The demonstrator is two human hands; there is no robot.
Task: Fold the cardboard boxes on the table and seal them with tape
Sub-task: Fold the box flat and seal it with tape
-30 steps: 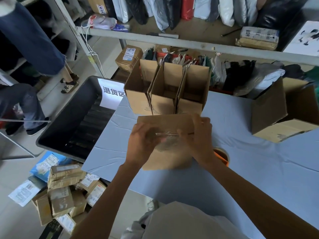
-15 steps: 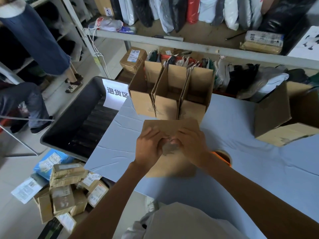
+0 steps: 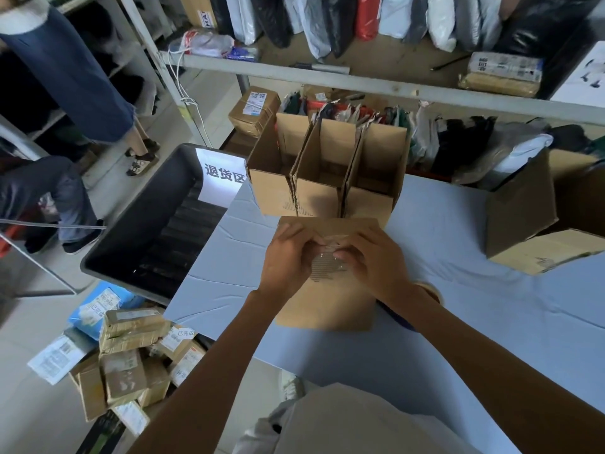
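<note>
A flat-sided cardboard box point(image 3: 327, 306) stands on the blue-grey table point(image 3: 491, 322) right in front of me. A strip of clear tape point(image 3: 328, 257) lies crinkled across its upper face, over a printed mark. My left hand point(image 3: 288, 257) and my right hand point(image 3: 376, 260) sit side by side on that face, fingers curled, and their tips pinch and press the tape from either side. A tape roll point(image 3: 433, 291) lies on the table behind my right wrist, mostly hidden.
Three open boxes point(image 3: 324, 181) stand in a row just behind the one I hold. A large open box point(image 3: 523, 208) sits at the right. A black bin point(image 3: 147, 224) borders the table's left edge, with taped parcels point(image 3: 131, 355) on the floor. Two people are at the far left.
A second ago my hands were apart with the tape stretched between them. They came together on the box and now sit a little apart on the tape.
</note>
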